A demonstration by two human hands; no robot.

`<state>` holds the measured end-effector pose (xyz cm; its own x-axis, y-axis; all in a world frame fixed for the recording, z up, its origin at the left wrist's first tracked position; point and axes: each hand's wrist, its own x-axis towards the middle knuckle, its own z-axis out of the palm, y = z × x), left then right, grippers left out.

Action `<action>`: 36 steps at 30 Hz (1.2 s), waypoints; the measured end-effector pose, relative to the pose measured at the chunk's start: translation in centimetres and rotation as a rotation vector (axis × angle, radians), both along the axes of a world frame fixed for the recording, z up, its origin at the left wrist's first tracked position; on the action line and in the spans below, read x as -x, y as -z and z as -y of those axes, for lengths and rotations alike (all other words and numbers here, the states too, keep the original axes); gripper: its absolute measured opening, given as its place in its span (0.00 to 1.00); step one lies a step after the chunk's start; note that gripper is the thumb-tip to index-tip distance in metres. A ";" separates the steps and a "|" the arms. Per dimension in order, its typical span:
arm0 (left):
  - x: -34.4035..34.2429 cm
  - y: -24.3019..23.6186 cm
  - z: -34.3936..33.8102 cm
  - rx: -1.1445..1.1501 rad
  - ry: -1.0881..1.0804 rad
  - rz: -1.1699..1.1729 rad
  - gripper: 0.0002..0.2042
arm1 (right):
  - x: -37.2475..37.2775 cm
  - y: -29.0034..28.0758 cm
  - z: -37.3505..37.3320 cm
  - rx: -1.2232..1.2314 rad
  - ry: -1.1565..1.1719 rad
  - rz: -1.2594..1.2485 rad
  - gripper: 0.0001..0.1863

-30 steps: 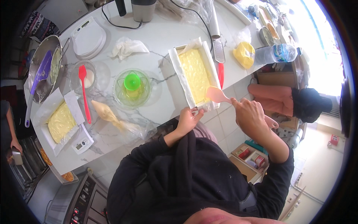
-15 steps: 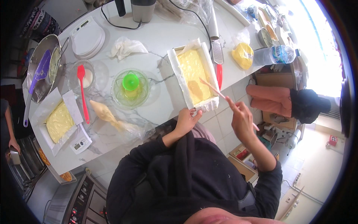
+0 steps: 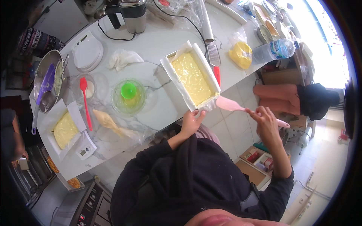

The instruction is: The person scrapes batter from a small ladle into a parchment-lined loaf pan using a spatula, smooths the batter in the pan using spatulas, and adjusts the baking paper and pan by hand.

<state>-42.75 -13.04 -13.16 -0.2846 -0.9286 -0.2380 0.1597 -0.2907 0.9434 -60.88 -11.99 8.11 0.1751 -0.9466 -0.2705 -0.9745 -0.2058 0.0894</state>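
Observation:
A paper-lined loaf pan [image 3: 164, 64] full of pale yellow batter [image 3: 191, 77] stands near the table's front edge. My left hand [image 3: 191, 122] is closed on its near end, thumb and fingers at the rim. To the right, my right hand [image 3: 267, 122] grips the handle of a pink spatula [image 3: 228, 104]. Its blade is beside the pan's near right corner, outside the batter. A grater [image 3: 213, 56] with a red handle lies along the pan's right side. Left of the pan, a green cup [image 3: 128, 90] sits in a clear glass bowl [image 3: 117, 101].
Further left are a filled piping bag [image 3: 107, 120], a red spatula [image 3: 86, 103], another batter-filled lined pan [image 3: 65, 130] on a scale [image 3: 86, 149], and a large bowl [image 3: 44, 101] with a purple spatula [image 3: 47, 81]. A water bottle [image 3: 277, 51] lies at right. Another person's arm [image 3: 17, 139] shows far left.
The pink spatula has come out of the batter and moved right, beyond the pan's rim, its blade now flat to view. The batter's darker patch no longer shows. My left hand stays at the pan.

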 end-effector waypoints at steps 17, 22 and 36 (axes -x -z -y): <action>-5.6 -6.0 19.9 0.575 -0.070 1.040 0.10 | -1.3 18.4 1.1 0.215 1.123 1.563 0.15; -4.4 -5.8 22.3 0.587 -0.070 1.262 0.08 | -2.8 20.5 2.4 0.255 1.065 1.570 0.13; -9.9 -3.1 24.6 -0.035 0.263 0.464 0.10 | -0.5 21.5 6.3 0.372 1.045 1.591 0.15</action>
<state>-32.89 -37.63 -10.08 -0.3646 -0.8292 -0.4238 -0.3545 -0.2973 0.8865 -60.33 -18.26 -13.41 -0.5640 -0.7869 -0.2502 0.0987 0.2366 -0.9666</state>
